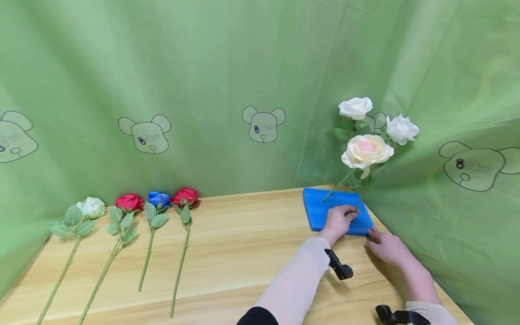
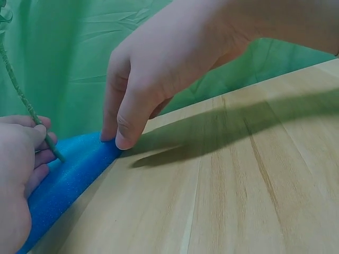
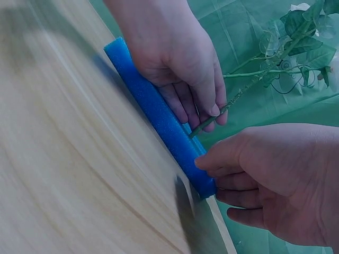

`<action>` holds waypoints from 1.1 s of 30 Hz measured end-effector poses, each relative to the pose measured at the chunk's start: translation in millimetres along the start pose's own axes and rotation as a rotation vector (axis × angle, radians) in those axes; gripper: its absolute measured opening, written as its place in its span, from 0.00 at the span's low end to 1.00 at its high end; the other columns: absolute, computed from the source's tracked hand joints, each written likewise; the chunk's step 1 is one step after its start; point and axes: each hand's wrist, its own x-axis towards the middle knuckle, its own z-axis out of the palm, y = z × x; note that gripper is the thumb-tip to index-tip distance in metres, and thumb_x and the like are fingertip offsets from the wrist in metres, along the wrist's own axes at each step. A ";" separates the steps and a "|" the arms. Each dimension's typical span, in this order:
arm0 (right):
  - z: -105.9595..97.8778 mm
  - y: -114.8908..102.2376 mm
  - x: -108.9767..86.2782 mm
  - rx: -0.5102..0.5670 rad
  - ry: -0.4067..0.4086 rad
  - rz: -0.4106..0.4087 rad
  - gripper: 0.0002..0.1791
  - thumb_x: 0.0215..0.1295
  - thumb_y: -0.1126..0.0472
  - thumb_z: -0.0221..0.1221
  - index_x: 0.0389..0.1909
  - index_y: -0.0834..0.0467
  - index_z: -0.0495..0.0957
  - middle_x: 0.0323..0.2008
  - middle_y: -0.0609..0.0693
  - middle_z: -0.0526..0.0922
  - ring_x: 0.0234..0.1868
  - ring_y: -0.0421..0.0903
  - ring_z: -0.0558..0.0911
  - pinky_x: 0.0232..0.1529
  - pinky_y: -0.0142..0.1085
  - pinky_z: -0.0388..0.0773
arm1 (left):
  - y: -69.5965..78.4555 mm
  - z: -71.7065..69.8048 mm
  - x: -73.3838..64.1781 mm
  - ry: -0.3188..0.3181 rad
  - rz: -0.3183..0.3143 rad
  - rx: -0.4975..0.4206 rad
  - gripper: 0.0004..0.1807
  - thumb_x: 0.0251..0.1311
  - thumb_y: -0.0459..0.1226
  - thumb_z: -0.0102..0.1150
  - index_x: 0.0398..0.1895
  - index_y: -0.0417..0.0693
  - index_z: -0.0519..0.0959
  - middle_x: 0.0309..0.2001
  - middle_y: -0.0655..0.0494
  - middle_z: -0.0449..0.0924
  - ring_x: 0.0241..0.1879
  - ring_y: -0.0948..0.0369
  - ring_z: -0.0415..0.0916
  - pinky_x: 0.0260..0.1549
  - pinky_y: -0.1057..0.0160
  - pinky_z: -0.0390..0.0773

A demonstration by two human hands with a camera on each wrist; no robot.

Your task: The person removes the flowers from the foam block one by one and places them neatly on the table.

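A slanting stem [image 1: 337, 184] stands in flat blue foam [image 1: 318, 215]; left hand [image 1: 340, 220] pinches a bumpy stem [image 3: 240, 96], tip meeting foam; right hand [image 1: 388, 249] clamps foam's 4 o'clock corner.

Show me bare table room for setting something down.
Free: the pale wooden tabletop between the rightmost green-stemmed red rose and the flat blue foam block. Crowded: left, under three more lying flowers; right, where the left hand pinches a thin green stem and the right hand touches the block.
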 end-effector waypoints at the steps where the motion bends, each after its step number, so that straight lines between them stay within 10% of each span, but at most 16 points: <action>1: 0.1 0.1 0.0 0.000 0.001 0.000 0.28 0.69 0.58 0.54 0.60 0.76 0.69 0.60 0.79 0.67 0.56 0.78 0.70 0.53 0.65 0.73 | 0.1 0.1 -0.4 0.002 -0.002 0.001 0.11 0.69 0.44 0.53 0.46 0.59 0.85 0.44 0.71 0.86 0.42 0.75 0.80 0.36 0.84 0.73; 33: -2.3 -4.1 -2.5 0.011 0.007 0.013 0.27 0.68 0.59 0.53 0.59 0.76 0.69 0.60 0.79 0.68 0.56 0.78 0.70 0.54 0.65 0.72 | -4.1 0.3 0.9 0.110 -0.001 -0.124 0.09 0.69 0.43 0.54 0.40 0.55 0.83 0.33 0.66 0.84 0.27 0.75 0.69 0.25 0.80 0.68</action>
